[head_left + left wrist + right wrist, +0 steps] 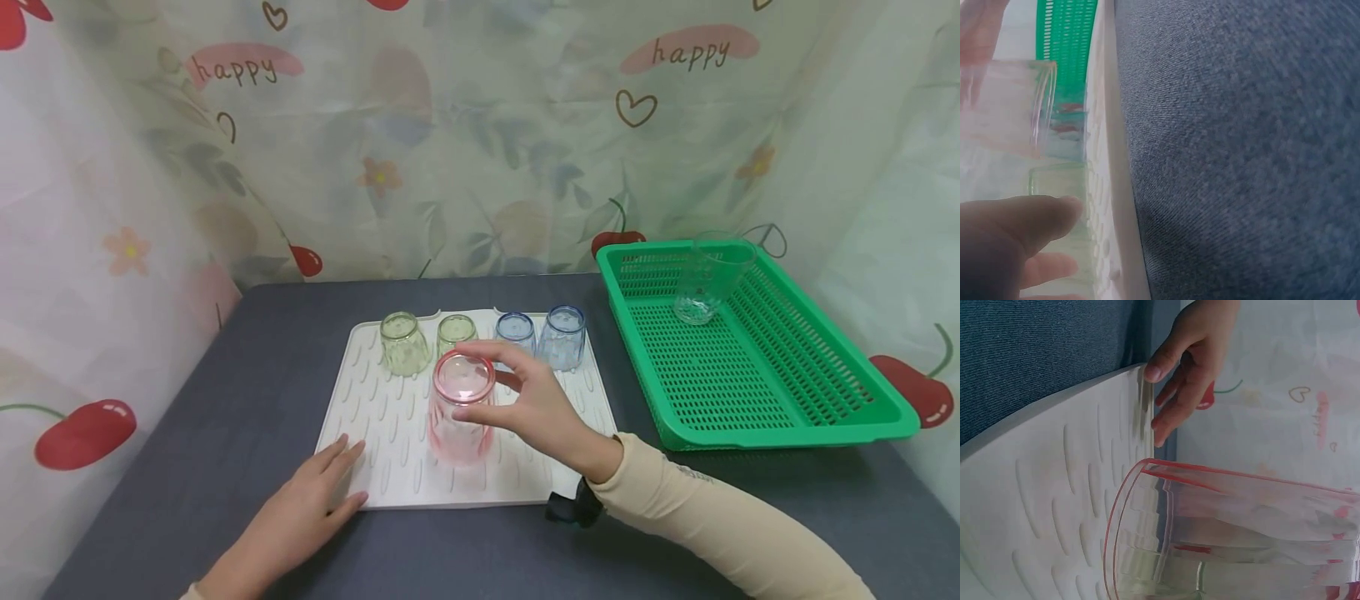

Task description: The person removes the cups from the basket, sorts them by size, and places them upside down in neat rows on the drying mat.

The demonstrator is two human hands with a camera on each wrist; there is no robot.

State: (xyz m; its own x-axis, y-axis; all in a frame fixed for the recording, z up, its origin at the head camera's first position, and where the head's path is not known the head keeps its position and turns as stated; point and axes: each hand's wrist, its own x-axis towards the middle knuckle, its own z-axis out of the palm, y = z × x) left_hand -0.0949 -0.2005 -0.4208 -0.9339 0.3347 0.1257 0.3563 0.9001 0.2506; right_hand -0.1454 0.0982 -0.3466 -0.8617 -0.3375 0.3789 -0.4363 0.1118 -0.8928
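My right hand [536, 404] holds a pink-tinted drinking glass [461, 429] between thumb and fingers, mouth down, over the middle of a white ridged draining mat [390, 467]. In the right wrist view the pink rim of the glass [1260, 531] hangs a little apart from the mat. My left hand [300, 508] rests at the mat's front left corner, fingers extended. Along the mat's back stand two green glasses [403, 346] and two blue glasses [562, 337]. The pink glass and right hand partly cover the second green one and the nearer blue one.
A green plastic basket [757, 433] stands to the right of the mat, with a clear glass [705, 287] in its back part. Dark grey cloth [292, 358] covers the table. A patterned curtain [480, 167] hangs behind and on both sides.
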